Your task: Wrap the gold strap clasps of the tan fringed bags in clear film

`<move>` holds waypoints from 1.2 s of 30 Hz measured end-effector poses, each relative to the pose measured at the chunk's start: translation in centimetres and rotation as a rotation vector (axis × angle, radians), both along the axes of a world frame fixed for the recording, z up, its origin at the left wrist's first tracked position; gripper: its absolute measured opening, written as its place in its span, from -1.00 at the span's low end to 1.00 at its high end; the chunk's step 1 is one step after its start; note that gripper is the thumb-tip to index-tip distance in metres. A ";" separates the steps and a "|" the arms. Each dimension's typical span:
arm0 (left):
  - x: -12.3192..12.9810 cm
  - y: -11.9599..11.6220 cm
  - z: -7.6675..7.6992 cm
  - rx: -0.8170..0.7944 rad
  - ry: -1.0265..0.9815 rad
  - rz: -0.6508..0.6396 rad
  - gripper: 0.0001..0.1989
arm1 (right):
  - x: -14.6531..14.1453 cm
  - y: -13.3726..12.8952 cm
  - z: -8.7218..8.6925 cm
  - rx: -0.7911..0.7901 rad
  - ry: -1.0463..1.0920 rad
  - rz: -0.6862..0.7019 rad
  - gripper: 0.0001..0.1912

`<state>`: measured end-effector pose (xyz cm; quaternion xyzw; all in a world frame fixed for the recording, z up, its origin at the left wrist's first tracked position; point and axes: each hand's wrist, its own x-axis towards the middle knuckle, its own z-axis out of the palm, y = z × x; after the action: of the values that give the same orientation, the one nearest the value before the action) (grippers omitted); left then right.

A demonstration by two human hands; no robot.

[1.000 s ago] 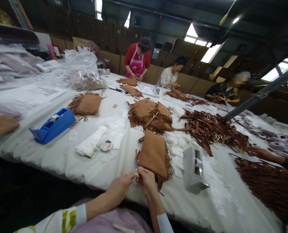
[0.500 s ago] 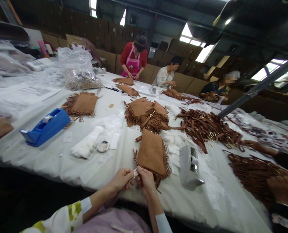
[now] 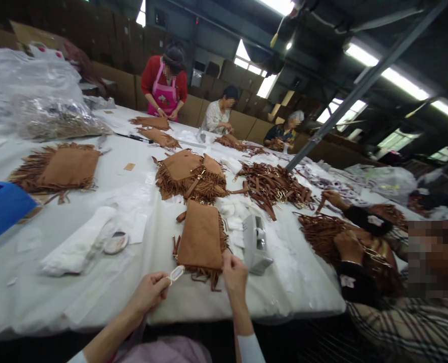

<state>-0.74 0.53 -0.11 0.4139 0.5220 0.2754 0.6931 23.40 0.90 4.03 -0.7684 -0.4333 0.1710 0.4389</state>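
Well, the tan suede-like bag with a fringed side (image 3: 200, 234) lies flat on the white-covered worktop (image 3: 295, 298), near its front edge, with the grey tape dispenser (image 3: 257, 244) just to its right and a heap of brown fringed pieces (image 3: 191, 174) behind it. At its lower right corner, the right hand (image 3: 234, 275) has its fingers drawn together; whether they pinch the material or merely touch it, I cannot tell. The left hand (image 3: 150, 292) closes thumb and forefinger on one end of a small pale loop-shaped piece (image 3: 176, 274), by the lower left corner. The bag looks light and limp, matte enough not to slip, and its panel is best held by a corner or firm edge, since loose fringe would swing and tangle. The loop seems thin and nearly weightless, so a gentle fingertip pinch at its end suits it.
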 end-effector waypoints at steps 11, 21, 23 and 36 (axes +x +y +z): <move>-0.1 -0.7 0.1 0.007 0.012 -0.005 -0.60 | 15.3 0.6 3.6 -0.079 -0.016 -0.190 -0.49; 0.0 -0.9 0.0 0.042 0.027 -0.014 -0.56 | 13.4 -4.1 1.6 -0.069 -0.052 -0.248 -0.51; -0.1 -1.0 0.2 0.048 0.023 -0.020 -0.56 | 13.0 -4.3 0.8 -0.161 -0.122 -0.257 -0.53; -0.1 -0.9 -0.7 0.136 0.024 0.017 -0.58 | 5.6 -6.1 -0.5 -0.337 -0.029 -0.051 -0.70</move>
<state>-0.84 -0.39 -0.76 0.4590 0.5139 0.3110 0.6546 29.03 -5.16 3.56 -0.8442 -0.3851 0.2191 0.3017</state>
